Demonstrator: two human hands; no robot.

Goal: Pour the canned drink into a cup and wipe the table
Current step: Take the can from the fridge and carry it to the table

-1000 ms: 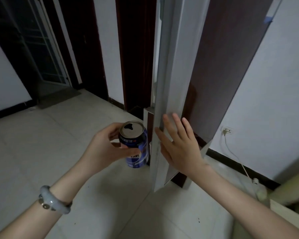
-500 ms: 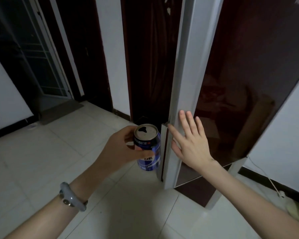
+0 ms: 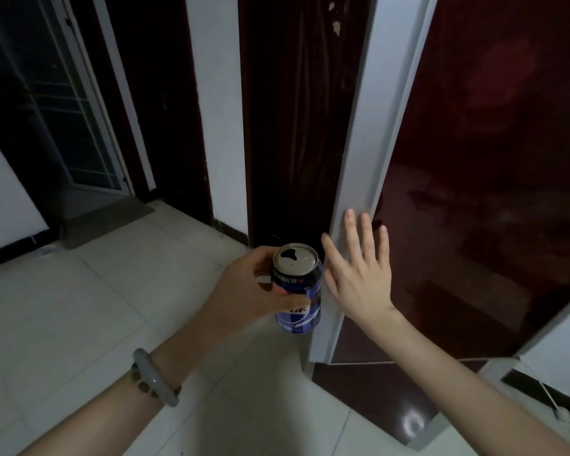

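Observation:
My left hand (image 3: 244,291) is wrapped around a blue drink can (image 3: 298,296), held upright in the middle of the view; the silver top has an open mouth. My right hand (image 3: 359,274) is flat with fingers spread, its palm against the pale edge of a dark red fridge door (image 3: 491,159) just right of the can. No cup, cloth or table is in view.
The dark red door has a pale grey frame (image 3: 369,143). Behind the can stands a dark wooden door (image 3: 293,110) and white wall. A pale tiled floor (image 3: 79,307) spreads to the left, with a doormat (image 3: 106,218) before a glazed door. A cable runs at lower right.
The fridge door has swung toward closed under my right hand, its red front now facing me. The can has stayed in my left hand beside the door's edge.

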